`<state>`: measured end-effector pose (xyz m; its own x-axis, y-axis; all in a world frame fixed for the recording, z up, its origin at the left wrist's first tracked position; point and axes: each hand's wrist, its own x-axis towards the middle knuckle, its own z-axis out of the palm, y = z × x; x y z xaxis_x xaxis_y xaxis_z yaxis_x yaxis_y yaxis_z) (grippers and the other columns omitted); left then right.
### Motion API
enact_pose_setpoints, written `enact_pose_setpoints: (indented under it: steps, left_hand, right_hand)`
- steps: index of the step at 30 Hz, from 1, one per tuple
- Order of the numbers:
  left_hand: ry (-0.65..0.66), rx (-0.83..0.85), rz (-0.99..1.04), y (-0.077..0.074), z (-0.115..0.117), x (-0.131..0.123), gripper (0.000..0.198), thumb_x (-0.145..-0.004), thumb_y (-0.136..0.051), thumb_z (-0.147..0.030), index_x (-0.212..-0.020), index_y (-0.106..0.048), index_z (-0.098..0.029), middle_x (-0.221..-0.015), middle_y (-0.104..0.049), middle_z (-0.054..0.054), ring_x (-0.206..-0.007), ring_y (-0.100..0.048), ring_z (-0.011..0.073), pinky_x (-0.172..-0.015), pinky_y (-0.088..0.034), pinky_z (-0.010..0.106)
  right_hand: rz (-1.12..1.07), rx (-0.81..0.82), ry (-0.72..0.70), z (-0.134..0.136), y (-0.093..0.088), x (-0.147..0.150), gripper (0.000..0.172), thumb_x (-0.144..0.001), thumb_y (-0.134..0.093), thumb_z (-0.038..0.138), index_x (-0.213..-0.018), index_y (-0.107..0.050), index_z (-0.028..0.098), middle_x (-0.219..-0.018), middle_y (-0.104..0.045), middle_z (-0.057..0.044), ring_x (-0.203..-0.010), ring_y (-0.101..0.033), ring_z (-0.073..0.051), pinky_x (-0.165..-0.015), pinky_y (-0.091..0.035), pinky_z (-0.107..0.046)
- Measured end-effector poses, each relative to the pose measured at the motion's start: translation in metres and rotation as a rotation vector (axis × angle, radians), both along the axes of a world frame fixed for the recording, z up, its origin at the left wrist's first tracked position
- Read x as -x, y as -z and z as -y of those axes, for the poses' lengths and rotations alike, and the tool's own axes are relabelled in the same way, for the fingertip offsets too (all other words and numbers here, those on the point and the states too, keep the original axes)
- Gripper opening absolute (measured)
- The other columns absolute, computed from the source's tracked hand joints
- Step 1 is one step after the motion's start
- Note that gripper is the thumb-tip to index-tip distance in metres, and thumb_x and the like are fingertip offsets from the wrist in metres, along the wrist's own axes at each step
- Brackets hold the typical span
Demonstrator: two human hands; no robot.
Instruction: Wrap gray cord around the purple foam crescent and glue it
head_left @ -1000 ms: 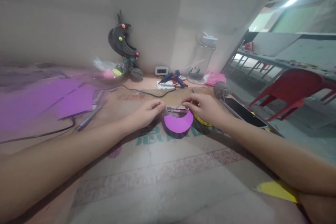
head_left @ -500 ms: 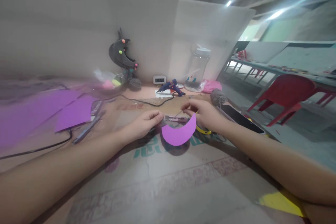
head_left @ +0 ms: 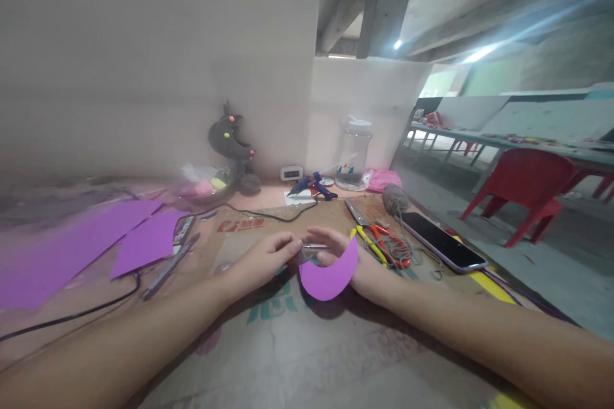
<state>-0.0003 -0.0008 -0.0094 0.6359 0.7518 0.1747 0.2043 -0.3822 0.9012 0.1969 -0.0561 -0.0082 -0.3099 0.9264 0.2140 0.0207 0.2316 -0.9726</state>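
Fingertips of my left hand point(head_left: 275, 259) are pinched at the left tip of a purple paper crescent point(head_left: 326, 281), where a small grey bit shows beside them. The crescent hangs with its curve downward over the cardboard. Close behind its right half is my right hand point(head_left: 343, 255), fingers reaching left and thumb apart below them. No thing shows clearly between those fingers, and the crescent covers part of the palm. A slim pinkish tool point(head_left: 315, 246) shows between the two hands, partly hidden.
Scissors with orange handles point(head_left: 378, 236), a yellow-handled tool point(head_left: 369, 246), tangled grey yarn point(head_left: 398, 249) and a phone point(head_left: 444, 239) lie to the right. Behind are a glue gun point(head_left: 314, 185), small clock point(head_left: 291, 172) and jar point(head_left: 355, 147). Purple sheets point(head_left: 146, 243) lie left.
The view has tilted up. My right hand has dropped lower behind the crescent; its fingers, pinched on a thin strand before, now stretch toward my left hand. My left hand keeps its pinch.
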Motion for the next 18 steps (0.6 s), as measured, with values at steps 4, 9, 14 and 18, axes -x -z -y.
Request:
enact_pose_setpoints:
  steps: [4,9,14,18]
  left_hand:
    - [0.02,-0.086,-0.077,-0.003,0.004,0.0,0.035,-0.091,-0.044,-0.046,-0.072,-0.052,-0.018,-0.068,-0.05,-0.001,-0.066,-0.046,0.0142,-0.061,-0.035,0.025]
    - [0.015,-0.124,-0.126,-0.005,0.007,-0.001,0.035,-0.091,-0.042,-0.045,-0.071,-0.05,-0.018,-0.068,-0.052,-0.001,-0.066,-0.048,0.015,-0.061,-0.036,0.025]
    - [0.0,-0.137,-0.146,-0.005,0.006,0.001,0.036,-0.092,-0.041,-0.047,-0.075,-0.054,-0.018,-0.07,-0.053,-0.001,-0.067,-0.05,0.0147,-0.061,-0.037,0.025]
    - [-0.007,-0.192,-0.177,-0.005,0.005,0.001,0.037,-0.093,-0.041,-0.046,-0.072,-0.053,-0.018,-0.069,-0.053,-0.001,-0.066,-0.049,0.0146,-0.06,-0.036,0.025]
  right_hand:
    - [0.048,0.019,-0.074,-0.012,0.009,-0.005,0.054,-0.08,-0.066,0.051,-0.122,-0.052,0.02,-0.096,-0.066,-0.007,-0.072,-0.061,-0.012,-0.064,-0.046,-0.025]
    - [0.111,0.018,-0.016,-0.017,0.013,-0.007,0.046,-0.078,-0.068,0.05,-0.108,-0.061,0.015,-0.07,-0.058,0.001,-0.059,-0.052,-0.009,-0.055,-0.04,-0.023]
    - [0.212,-0.044,0.068,-0.015,0.014,-0.005,0.031,-0.08,-0.066,0.039,-0.099,-0.064,0.015,-0.072,-0.06,0.0,-0.062,-0.051,-0.01,-0.058,-0.04,-0.023]
    - [0.322,-0.138,0.095,-0.013,0.008,-0.007,0.015,-0.077,-0.068,0.03,-0.08,-0.066,0.016,-0.075,-0.062,-0.001,-0.069,-0.054,-0.012,-0.065,-0.042,-0.025]
